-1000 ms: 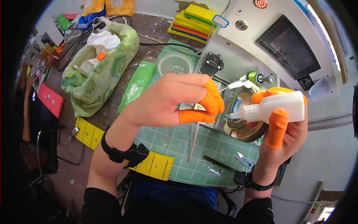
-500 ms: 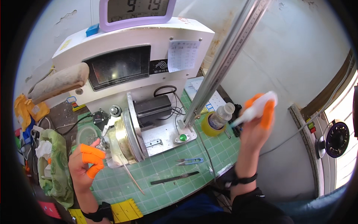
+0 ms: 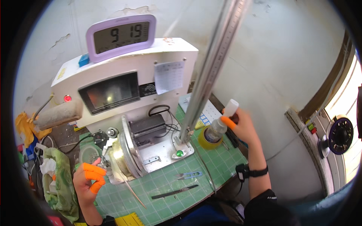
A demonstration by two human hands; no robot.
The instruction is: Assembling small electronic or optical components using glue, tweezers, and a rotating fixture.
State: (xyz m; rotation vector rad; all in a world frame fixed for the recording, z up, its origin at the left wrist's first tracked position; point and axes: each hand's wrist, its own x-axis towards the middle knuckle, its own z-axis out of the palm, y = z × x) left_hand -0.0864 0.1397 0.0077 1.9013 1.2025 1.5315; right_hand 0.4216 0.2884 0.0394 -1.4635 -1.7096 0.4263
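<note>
My right hand (image 3: 241,126), wearing an orange finger cot, is closed around a small white plastic bottle (image 3: 231,107). The white bottle is at the neck of a clear bottle (image 3: 217,130), which stands in a yellow holder (image 3: 206,140); I cannot tell whether they touch. At the lower left, my left hand (image 3: 87,179) is curled, with orange cots on several fingers. Its fingertips are at a small shiny metal part (image 3: 104,162) beside the brass-coloured drum (image 3: 120,158) of a bench machine. What they pinch, if anything, is hidden.
Blue thread snips (image 3: 190,175), a dark flat file (image 3: 174,191) and a thin wooden stick (image 3: 134,193) lie on the green mat (image 3: 166,203). A metal upright (image 3: 205,79) rises near the right hand. A green bag (image 3: 62,184) stands at left. A purple-framed clock (image 3: 122,37) sits on the machine.
My right hand has moved left with the white bottle, reaching the clear bottle. My left hand has stayed at the metal part. The view has shifted, showing more of the clock.
</note>
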